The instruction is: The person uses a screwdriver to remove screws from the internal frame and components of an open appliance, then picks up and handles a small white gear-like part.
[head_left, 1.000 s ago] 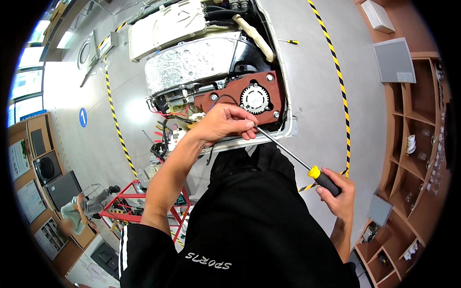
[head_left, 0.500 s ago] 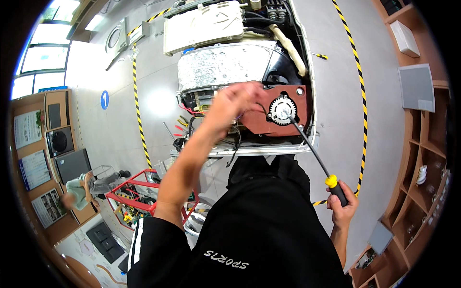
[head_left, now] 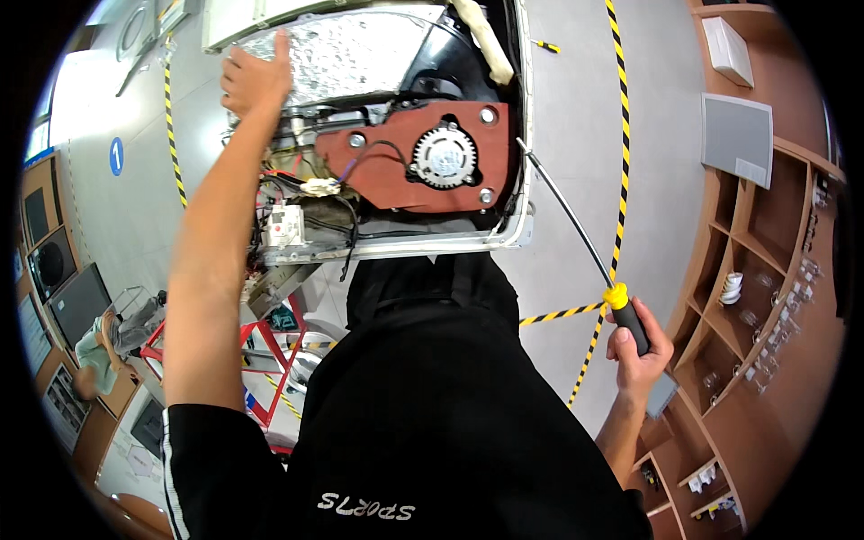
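Scrwdrvr hndl (head_left: 633,326) in R hand (head_left: 642,358)

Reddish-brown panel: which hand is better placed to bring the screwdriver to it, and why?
The right hand, probably: it holds the screwdriver, its tip appearing near the panel; the left hand is at the silver cover.

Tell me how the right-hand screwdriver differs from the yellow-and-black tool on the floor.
The held screwdriver is gripped in the right hand; the floor tool lies in neither hand. The held screwdriver shows a long shaft; the floor tool shows little of one. The held screwdriver looks larger than the floor tool, though nearer the camera. Both have yellow-and-black handles.
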Tool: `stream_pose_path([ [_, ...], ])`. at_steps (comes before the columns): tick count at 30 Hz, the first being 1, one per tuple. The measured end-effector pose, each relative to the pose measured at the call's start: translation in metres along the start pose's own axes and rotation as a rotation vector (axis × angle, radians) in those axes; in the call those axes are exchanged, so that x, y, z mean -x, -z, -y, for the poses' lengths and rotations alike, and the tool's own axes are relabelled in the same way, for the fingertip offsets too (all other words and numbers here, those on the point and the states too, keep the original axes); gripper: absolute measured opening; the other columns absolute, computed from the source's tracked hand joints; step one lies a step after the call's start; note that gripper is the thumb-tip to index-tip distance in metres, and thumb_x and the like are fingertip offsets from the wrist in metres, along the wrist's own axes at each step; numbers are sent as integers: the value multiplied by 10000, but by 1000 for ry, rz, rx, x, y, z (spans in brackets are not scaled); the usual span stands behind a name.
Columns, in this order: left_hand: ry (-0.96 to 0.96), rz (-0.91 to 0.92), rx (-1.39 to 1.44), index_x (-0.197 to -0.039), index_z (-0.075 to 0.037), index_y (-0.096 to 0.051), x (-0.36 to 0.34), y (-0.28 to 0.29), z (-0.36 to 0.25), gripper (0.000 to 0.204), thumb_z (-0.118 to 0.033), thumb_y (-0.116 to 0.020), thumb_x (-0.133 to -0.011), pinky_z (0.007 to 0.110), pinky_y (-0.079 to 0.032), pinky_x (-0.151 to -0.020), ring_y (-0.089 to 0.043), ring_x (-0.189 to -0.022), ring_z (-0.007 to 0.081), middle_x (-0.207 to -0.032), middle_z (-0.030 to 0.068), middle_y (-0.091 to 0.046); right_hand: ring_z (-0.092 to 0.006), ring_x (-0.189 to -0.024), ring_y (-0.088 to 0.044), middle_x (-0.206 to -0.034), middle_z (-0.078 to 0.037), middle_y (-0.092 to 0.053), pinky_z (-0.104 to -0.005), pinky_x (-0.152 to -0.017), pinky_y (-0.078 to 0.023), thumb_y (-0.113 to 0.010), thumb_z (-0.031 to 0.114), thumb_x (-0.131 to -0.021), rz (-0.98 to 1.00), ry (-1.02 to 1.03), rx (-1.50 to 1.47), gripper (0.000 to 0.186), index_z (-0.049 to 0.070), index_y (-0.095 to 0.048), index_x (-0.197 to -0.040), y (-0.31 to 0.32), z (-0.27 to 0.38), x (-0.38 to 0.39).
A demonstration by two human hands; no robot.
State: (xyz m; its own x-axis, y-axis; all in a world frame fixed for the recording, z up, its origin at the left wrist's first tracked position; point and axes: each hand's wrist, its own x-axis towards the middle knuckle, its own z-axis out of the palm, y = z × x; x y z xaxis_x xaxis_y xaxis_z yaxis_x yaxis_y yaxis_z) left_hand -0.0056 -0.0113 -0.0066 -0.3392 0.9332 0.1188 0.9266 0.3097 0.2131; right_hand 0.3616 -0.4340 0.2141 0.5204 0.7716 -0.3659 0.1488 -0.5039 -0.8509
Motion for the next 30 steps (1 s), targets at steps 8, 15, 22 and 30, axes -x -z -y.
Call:
stream_pose_path([
  [8, 50, 100, -20, -1473, -28, -338, -29, 5, 5, 1017, -798, -420, -812, 543, -292, -1093, -356, -1383, 382, -1505, 211, -364, -241, -696, -672, -827, -176, -693, -287, -641, -503, -723, 25, -723, 228, 324, 517, 343, -63, -679, -1052, 26, 53, -50],
  [15, 47, 80, -65, -1481, -39, -339, -34, -5, 9, 1021, -805, -408, -810, 549, -303, -1088, -376, -1376, 377, -1509, 208, -365, -245, -574, -627, -748, -127, -661, -313, -510, -478, -739, 35, -752, 355, 302, 669, 284, 33, -709, -1034, 13, 72, -57],
  [22, 33, 113, -49, -1481, -33, -337, -41, -6, 12, 1019, -806, -388, -819, 547, -308, -1088, -384, -1365, 387, -1501, 215, -372, -233, -511, -554, -689, -66, -594, -336, -452, -427, -767, 14, -719, 436, 437, 862, 306, 44, -700, -1015, -10, 67, -63],
  [30, 32, 121, -61, -1475, -26, -341, -40, -4, 14, 1027, -811, -385, -815, 543, -315, -1078, -391, -1359, 390, -1503, 215, -366, -288, -466, -579, -612, -131, -545, -375, -409, -428, -650, 58, -779, 536, 504, 954, 236, -32, -654, -997, -41, 49, -70],
])
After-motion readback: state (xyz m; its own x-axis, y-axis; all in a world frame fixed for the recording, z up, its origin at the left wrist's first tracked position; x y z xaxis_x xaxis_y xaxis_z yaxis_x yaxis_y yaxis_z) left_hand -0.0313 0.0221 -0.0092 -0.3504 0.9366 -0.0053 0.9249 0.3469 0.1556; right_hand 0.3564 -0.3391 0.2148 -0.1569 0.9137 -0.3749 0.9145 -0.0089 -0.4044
